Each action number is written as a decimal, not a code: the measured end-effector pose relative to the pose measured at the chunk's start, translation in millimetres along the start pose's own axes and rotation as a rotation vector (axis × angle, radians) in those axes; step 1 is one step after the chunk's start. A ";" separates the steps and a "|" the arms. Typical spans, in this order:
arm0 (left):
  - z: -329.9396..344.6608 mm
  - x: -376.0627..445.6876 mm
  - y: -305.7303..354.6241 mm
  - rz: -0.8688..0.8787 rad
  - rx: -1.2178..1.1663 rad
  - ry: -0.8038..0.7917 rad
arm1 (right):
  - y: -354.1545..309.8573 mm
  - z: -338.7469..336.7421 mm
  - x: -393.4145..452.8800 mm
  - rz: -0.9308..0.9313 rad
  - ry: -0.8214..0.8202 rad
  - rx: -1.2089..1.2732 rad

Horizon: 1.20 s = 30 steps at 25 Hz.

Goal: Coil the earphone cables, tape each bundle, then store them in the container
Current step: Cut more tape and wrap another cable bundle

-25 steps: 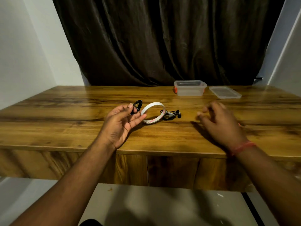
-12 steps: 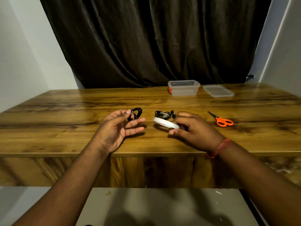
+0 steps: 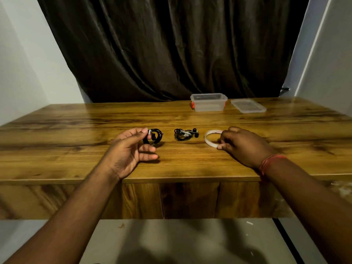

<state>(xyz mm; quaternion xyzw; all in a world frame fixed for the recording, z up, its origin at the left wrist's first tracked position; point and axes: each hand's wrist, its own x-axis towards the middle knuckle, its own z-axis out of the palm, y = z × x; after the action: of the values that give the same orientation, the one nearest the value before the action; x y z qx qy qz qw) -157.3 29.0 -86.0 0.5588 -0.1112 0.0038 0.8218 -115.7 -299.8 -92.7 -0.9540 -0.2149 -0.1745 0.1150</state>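
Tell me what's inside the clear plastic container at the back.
Through the clear plastic container's translucent walls nothing shows inside; it looks empty, though its floor isn't fully visible. Its flat clear lid lies beside it.

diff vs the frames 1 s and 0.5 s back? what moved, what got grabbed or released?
The right hand took hold of the tape roll and carried it from between the two earphone bundles to the right of the loose bundle, where it now pinches it on the table. Unchanged: left hand holds the coiled earphone; container and lid at the back.
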 end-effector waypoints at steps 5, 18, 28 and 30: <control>2.0 -1.5 0.4 -0.015 0.015 -0.031 | -5.8 0.3 2.2 0.053 0.027 0.021; 4.7 -6.7 1.5 -0.058 0.009 -0.119 | -157.9 32.5 35.1 -0.333 0.369 0.512; 7.6 -7.0 2.0 -0.026 0.024 -0.102 | -147.0 35.7 41.1 -0.188 0.291 0.819; 6.8 -6.4 1.0 -0.020 0.021 -0.083 | -146.0 33.9 40.8 -0.171 0.235 0.951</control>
<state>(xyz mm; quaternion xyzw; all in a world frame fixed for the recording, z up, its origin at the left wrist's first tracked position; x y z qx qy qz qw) -164.8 23.9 -83.8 0.5683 -0.1396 -0.0265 0.8105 -137.2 -146.1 -87.0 -0.7487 -0.3338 -0.1721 0.5462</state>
